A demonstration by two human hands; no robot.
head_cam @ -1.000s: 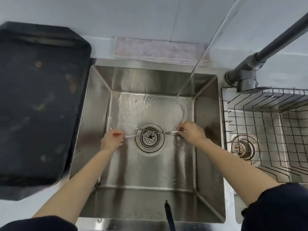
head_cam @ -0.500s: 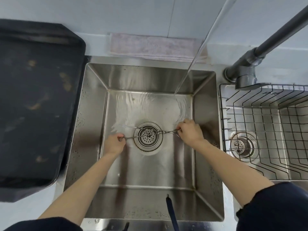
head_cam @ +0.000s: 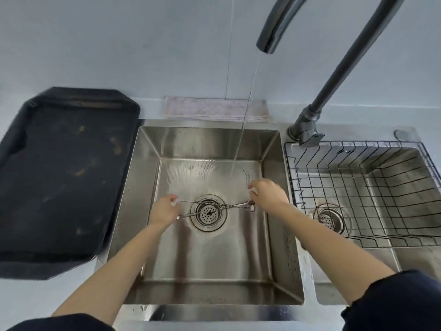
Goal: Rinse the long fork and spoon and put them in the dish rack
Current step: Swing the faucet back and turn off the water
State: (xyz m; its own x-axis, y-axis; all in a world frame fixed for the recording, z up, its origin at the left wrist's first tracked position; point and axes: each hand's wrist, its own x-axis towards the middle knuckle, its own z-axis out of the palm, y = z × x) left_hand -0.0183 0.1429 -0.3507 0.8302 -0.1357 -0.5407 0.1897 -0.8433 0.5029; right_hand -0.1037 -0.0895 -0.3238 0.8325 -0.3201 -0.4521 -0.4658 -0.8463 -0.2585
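Camera tilted up since a half-second ago, so the faucet spout (head_cam: 269, 41) now shows at upper centre; both hands sit where they were, low over the drain (head_cam: 208, 212). Steel sink (head_cam: 205, 271) fills centre frame on a pale counter (head_cam: 21, 297), black tray (head_cam: 64, 177) left, wire dish rack (head_cam: 362, 194) right and empty. Left hand (head_cam: 163, 210) and right hand (head_cam: 268, 193) are apart, each clamped on one end of the crossed long fork and spoon (head_cam: 222, 207), likely held level below the stream (head_cam: 241, 139) to rinse.
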